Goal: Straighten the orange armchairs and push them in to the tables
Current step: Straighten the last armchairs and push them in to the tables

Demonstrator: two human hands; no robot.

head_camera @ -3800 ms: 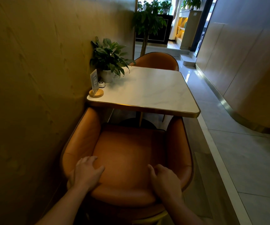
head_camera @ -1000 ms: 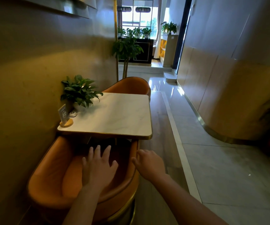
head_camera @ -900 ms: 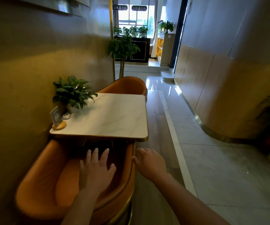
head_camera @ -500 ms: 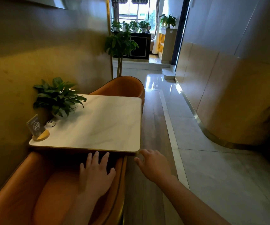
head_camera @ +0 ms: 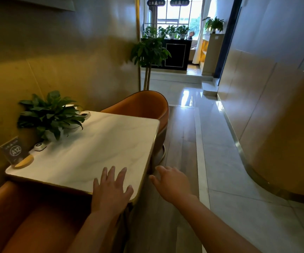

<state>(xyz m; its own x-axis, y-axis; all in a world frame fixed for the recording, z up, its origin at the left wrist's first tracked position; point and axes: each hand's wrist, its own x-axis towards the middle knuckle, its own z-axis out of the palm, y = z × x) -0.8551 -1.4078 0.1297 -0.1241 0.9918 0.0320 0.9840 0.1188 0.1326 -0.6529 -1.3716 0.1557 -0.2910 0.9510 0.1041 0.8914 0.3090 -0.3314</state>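
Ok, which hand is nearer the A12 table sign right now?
Left. The left hand is over the near edge of the table, right of the A12 sign; the right hand is farther right, past the table corner, above the floor.

The near armchair [head_camera: 29, 218], orange and round-backed, sits with its seat under the near edge of the white marble table [head_camera: 96, 148], while the far armchair [head_camera: 143, 105] stands upright against the opposite edge.

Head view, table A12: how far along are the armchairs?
Done: near armchair sits tucked under the marble table. In hand: nothing; left hand open over the table corner, right hand open beside its edge. Left: far armchair, jutting past the table's right side, likely needs straightening.
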